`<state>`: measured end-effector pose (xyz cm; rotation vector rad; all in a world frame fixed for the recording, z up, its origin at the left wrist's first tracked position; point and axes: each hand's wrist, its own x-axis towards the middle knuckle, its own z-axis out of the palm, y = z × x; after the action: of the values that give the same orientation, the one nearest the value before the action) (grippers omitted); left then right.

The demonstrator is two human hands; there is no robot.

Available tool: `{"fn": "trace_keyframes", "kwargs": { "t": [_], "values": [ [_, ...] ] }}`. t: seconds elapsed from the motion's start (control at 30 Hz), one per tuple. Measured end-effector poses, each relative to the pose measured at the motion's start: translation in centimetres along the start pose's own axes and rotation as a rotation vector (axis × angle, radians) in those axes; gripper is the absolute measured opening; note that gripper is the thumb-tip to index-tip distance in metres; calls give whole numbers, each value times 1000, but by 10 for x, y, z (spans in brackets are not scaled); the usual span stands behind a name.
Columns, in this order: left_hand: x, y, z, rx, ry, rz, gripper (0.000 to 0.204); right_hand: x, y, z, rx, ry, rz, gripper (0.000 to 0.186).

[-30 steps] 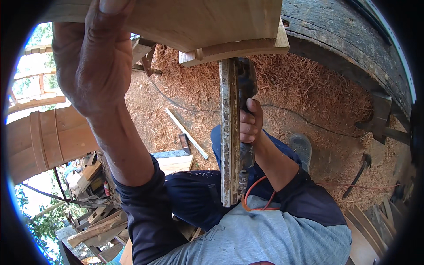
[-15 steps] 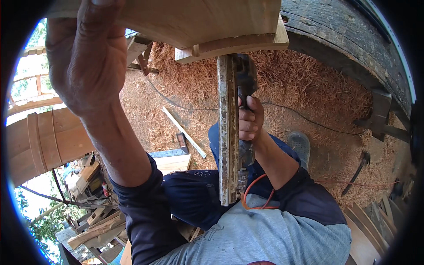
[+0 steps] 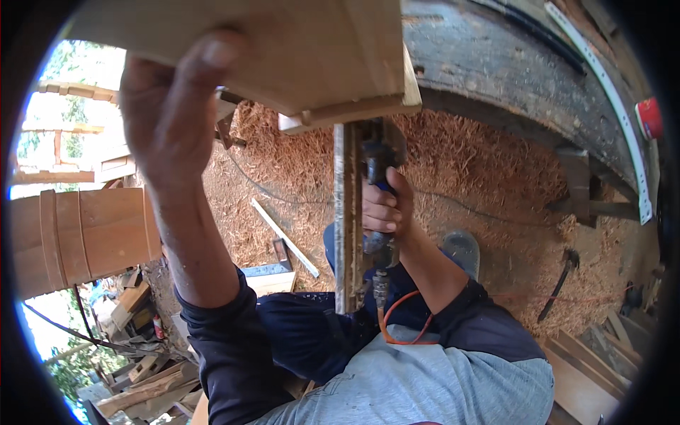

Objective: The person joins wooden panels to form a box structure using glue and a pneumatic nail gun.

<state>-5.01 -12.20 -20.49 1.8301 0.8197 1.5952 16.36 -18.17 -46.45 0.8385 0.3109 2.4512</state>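
My left hand [image 3: 170, 124] holds up a pale wooden board [image 3: 297, 60] by its left side, thumb pressed on the face and the other fingers mostly hidden behind. A narrow wooden strip [image 3: 354, 111] runs along the board's lower edge. Below it, my right hand [image 3: 388, 207] is wrapped round the handle of an air nail gun [image 3: 375, 152]. The gun's long, worn magazine [image 3: 347, 227] stands upright, its top end close under the strip; whether they touch I cannot tell. An orange air hose [image 3: 398, 301] joins the gun at its lower end.
Wood shavings [image 3: 283, 156] cover the ground. A heavy weathered timber [image 3: 496, 64] crosses the upper right. A pale stick [image 3: 287, 237] and a try square [image 3: 273, 268] lie near my knee; a hammer-like tool [image 3: 559, 283] lies right. Scrap wood [image 3: 152, 382] is heaped lower left.
The view has shifted, so the ground sits lower. The board has moved left in the picture, and my left thumb now shows on its face. The nail gun looks shorter and slightly turned, still beneath the strip.
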Motion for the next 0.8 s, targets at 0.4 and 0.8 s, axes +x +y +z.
{"fn": "trace_keyframes", "kwargs": {
  "t": [0.4, 0.8],
  "values": [
    [-4, 13, 21, 256, -72, -54, 41, -64, -153, 73, -2374, 1323, 386, 36],
    [5, 33, 47, -113, -112, -167, 33, -128, -158, -2, -2753, 1089, 838, 52]
  ]
}}
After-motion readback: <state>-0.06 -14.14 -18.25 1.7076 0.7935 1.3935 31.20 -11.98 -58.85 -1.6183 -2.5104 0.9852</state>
